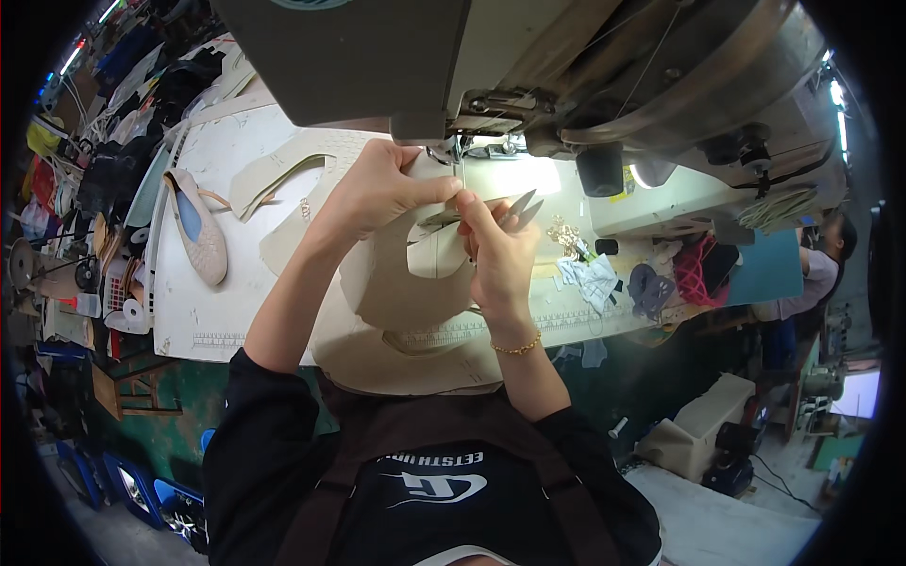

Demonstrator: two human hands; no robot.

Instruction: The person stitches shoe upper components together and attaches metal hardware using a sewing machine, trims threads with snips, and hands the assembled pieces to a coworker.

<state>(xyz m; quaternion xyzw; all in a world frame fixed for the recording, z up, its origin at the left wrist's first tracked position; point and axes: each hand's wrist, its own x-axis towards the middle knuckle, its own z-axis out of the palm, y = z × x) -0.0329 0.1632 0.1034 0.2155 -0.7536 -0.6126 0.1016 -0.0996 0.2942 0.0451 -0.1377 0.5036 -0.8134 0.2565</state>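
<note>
My left hand [389,189] is closed on a curved beige shoe upper piece [401,283], right by the needle [456,149] of the sewing machine [363,71]. Its thumb meets the fingertips of my right hand [505,264] at the piece's edge. In my right hand are small scissors [521,211], blades pointing up and away; their handles are hidden by the fingers. More beige cut pieces [276,173] lie to the left, partly behind my left arm. Another beige piece [415,370] hangs over the table's front edge near my body.
A finished-looking flat shoe [203,241] with blue lining sits on the white table [179,311]. To the right lie gold-coloured bits [564,238], cloth scraps [593,281] and a pink-red strappy item [703,269]. Heaped materials crowd the far left. Another person [819,269] is at far right.
</note>
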